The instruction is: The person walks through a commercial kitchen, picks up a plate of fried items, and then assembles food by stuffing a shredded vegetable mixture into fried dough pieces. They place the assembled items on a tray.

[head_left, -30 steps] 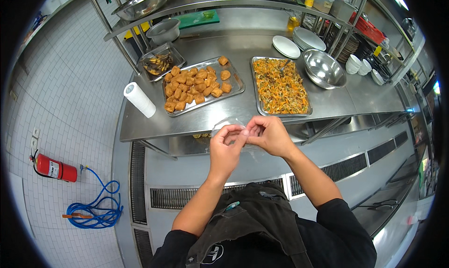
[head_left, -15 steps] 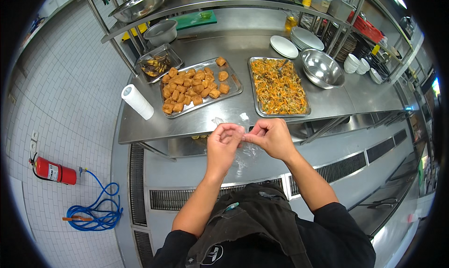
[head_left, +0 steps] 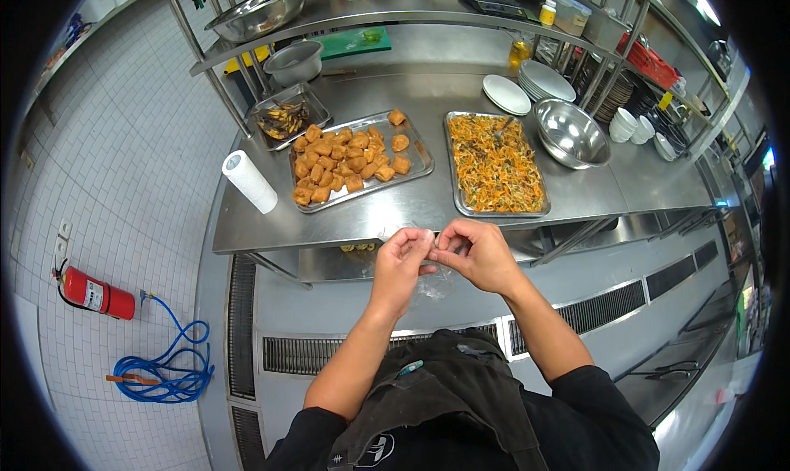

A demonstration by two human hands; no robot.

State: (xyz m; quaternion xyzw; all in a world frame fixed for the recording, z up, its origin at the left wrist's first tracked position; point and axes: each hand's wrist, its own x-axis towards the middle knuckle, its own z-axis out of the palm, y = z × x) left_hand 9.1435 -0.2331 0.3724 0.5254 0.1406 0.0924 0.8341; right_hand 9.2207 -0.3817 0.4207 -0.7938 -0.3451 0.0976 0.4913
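Note:
Just off the table's front edge, my left hand [head_left: 401, 267] and my right hand [head_left: 479, 255] meet, fingertips nearly touching. Both pinch a thin, clear, crumpled plastic piece [head_left: 434, 287] that hangs below them; whether it is a bag or a glove I cannot tell. Beyond my left hand lies a metal tray [head_left: 423, 168] of golden-brown fried tofu cubes [head_left: 346, 157]. Past my right hand is a second metal tray [head_left: 504, 213], filled with shredded orange and green vegetables [head_left: 496, 162], with a utensil resting at its far end.
On the steel table [head_left: 271, 232] stand a white roll [head_left: 249, 181], a clear container [head_left: 288, 117] of dark yellowish pieces, a steel bowl [head_left: 572, 134] and white plates [head_left: 506, 95]. An overhead shelf [head_left: 411, 4] spans the back. A fire extinguisher [head_left: 99, 293] and blue hose [head_left: 164, 376] are at left.
My fingers have shifted on the clear plastic; less of it shows above my hands. The whole view has shifted slightly, while the trays and tableware stay in place on the table.

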